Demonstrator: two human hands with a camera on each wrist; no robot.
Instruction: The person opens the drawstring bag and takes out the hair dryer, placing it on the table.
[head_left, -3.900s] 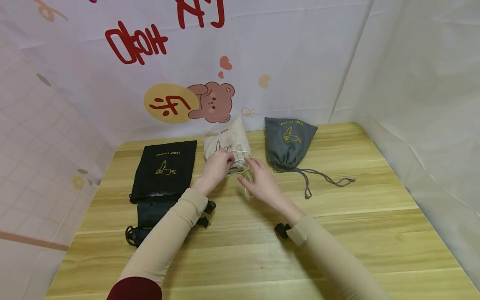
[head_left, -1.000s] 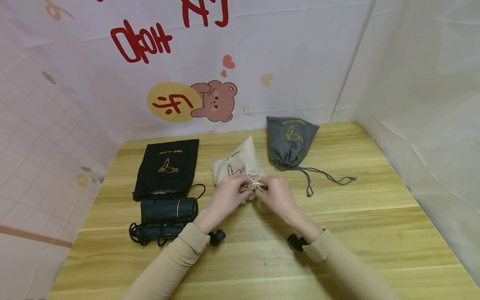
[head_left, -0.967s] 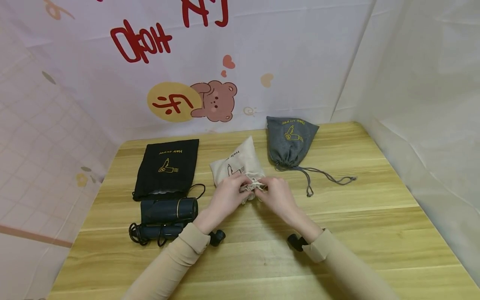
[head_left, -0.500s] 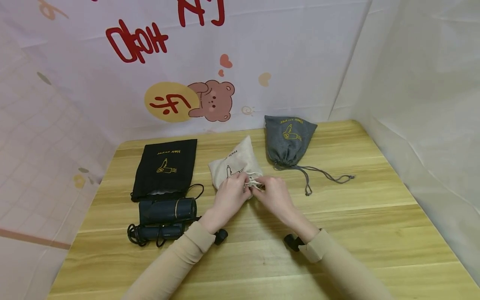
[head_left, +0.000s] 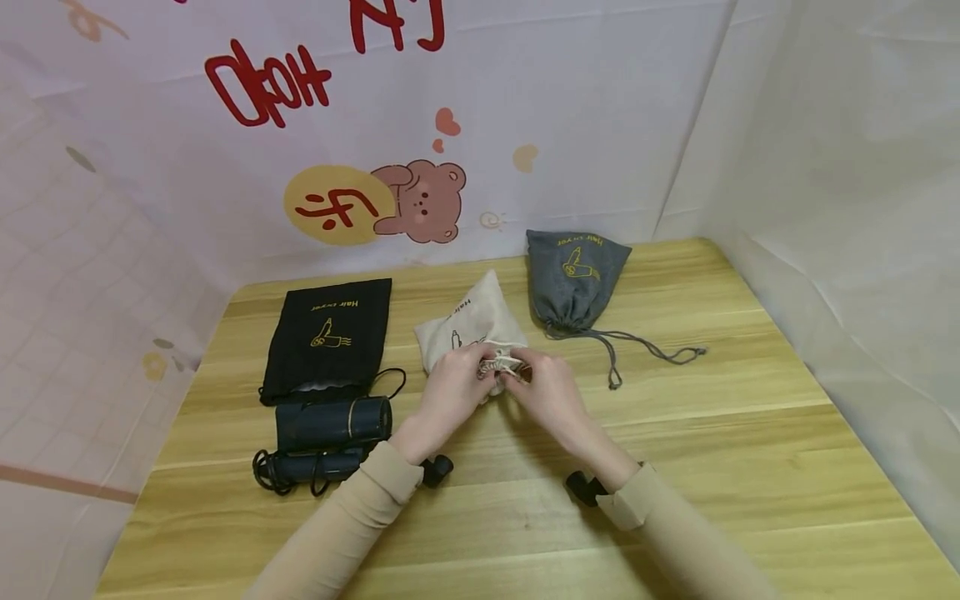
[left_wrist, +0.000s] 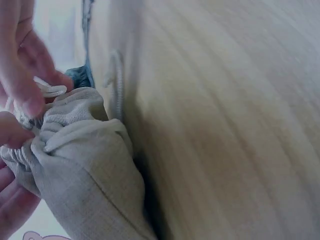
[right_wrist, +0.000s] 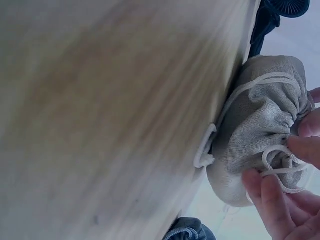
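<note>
A cream drawstring pouch (head_left: 480, 312), printed with a hair dryer outline, lies mid-table with its gathered mouth toward me. My left hand (head_left: 453, 383) pinches the bunched neck from the left. From the right, my right hand (head_left: 551, 396) meets it, thumb and fingers pinching the white drawstring (right_wrist: 277, 170). The cord forms a small loop between the two hands in the right wrist view. Another length of cord (left_wrist: 118, 82) hangs down by the tabletop in the left wrist view. The pouch looks bulky and filled; its contents are hidden.
To the left lies a flat black pouch (head_left: 330, 342), with a dark blue hair dryer (head_left: 337, 421) and its looped cord in front. A grey drawstring pouch (head_left: 577, 279) with trailing cords lies at the back right. A printed white backdrop (head_left: 585, 108) stands behind the table.
Since the oldest frame, the cream pouch has come nearer and to the right, and both hands have closed on its neck and cord. Over the last second the fingers shift only slightly there.
</note>
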